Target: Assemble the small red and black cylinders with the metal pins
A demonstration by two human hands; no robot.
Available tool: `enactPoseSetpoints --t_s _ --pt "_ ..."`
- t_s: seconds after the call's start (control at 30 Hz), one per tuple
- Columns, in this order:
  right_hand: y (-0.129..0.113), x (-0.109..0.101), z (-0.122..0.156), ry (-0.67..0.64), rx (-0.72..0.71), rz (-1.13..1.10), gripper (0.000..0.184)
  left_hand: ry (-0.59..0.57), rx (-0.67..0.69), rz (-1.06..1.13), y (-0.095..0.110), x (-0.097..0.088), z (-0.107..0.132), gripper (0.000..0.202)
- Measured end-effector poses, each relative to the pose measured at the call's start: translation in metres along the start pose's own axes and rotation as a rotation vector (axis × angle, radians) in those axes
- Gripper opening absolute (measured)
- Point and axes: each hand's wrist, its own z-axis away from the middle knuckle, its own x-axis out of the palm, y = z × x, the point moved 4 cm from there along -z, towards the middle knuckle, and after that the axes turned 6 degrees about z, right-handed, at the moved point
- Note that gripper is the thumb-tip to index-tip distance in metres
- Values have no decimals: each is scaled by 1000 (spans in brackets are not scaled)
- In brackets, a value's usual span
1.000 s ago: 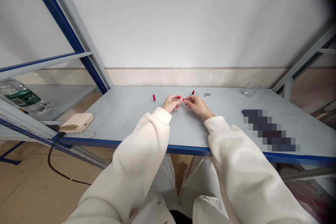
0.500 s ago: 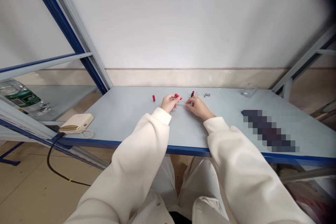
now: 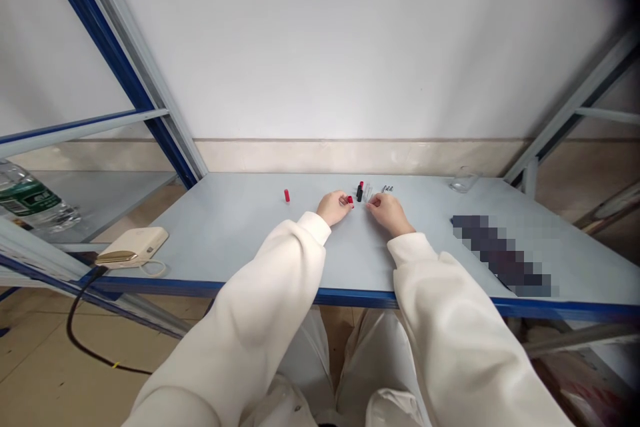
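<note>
Resting on the pale grey tabletop (image 3: 240, 227), left hand (image 3: 334, 207) pinches a small red cap (image 3: 350, 200), right hand (image 3: 389, 209) fingers closed, contents unclear, steadying near the black-and-red tube (image 3: 359, 192).

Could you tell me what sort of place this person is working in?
Probably a plain workshop or small assembly station: a grey shelf-like bench in a blue metal frame, bare white wall, and tiny red parts and screws by the hands.

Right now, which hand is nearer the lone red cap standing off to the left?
Left. The left hand lies just right of the red cap; the right hand is farther right.
</note>
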Motion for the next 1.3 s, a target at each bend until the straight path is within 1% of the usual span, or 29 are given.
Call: enactPoseSetpoints --t_s 0.1,0.2,0.37,0.53,0.63,0.7,0.77,0.87,0.93,0.97,1.03,1.1,1.13,1.2,1.3 --pt "-1 4 0 -8 29 37 14 -10 -26 -15 1 11 -10 7" --pt "-2 5 0 -17 58 69 17 18 -44 -35 0 20 -17 10" --pt "-1 6 -1 -24 73 97 19 2 -78 -103 0 32 -19 12" --pt "0 5 -2 -7 60 98 20 15 -89 -183 2 34 -19 11" --pt "0 4 0 1 55 93 20 15 -76 -231 4 30 -18 17" --pt "0 2 1 -4 64 100 21 -5 -47 -254 7 23 -15 21" --pt "-1 1 2 -19 67 119 23 7 11 -280 13 9 -9 21" --pt "-2 -1 4 -36 69 174 24 103 158 -391 24 -25 7 28" --pt "-4 -3 6 -51 76 216 22 193 184 -477 25 -48 19 32" --pt "-5 -5 7 -57 80 233 21 245 162 -513 23 -59 24 34" --pt "-10 -8 10 -56 66 243 24 338 79 -562 14 -75 31 38" --pt "-18 -12 13 -28 8 217 30 404 -16 -585 2 -85 34 42" --pt "-22 -13 15 -8 -40 194 33 418 -49 -589 -3 -87 34 44" --pt "-30 -14 18 19 -149 144 36 409 -108 -585 -13 -89 33 47" --pt "-37 -10 20 22 -273 85 36 338 -215 -554 -26 -90 30 48"
